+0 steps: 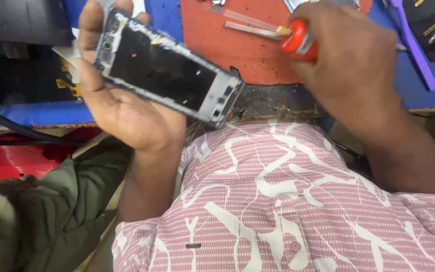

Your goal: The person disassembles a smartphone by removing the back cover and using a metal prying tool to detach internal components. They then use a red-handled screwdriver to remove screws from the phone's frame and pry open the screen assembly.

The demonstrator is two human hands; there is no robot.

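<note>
Clearly working mid-repair: holding a stripped phone frame (pixel 169 73) in the left hand (pixel 122 100), lifted above the near edge of the tabletop (pixel 26 113), with the dark inner face turned up and ragged adhesive remnants showing along its borders. Wrapping the left grip around one end of the frame, thumb along the far side, fingers cupped underneath. Closing the right hand (pixel 353 65) tightly on a red-handled tool (pixel 300 43), with its tip hidden behind the fist, so not telling what kind of blade or bit. Hovering that hand over the red work mat (pixel 237 55) near the tabletop's middle, well apart from the frame. Lying nearby: pale plastic strips (pixel 250 25) on the mat and a purple pry stick (pixel 419 50) toward the right edge. Judging the step as cleaning or prying the frame; next, probably bringing the tool across to the frame's edge, calling for a steady left grip and light pressure to avoid bending the thin rim.
</note>
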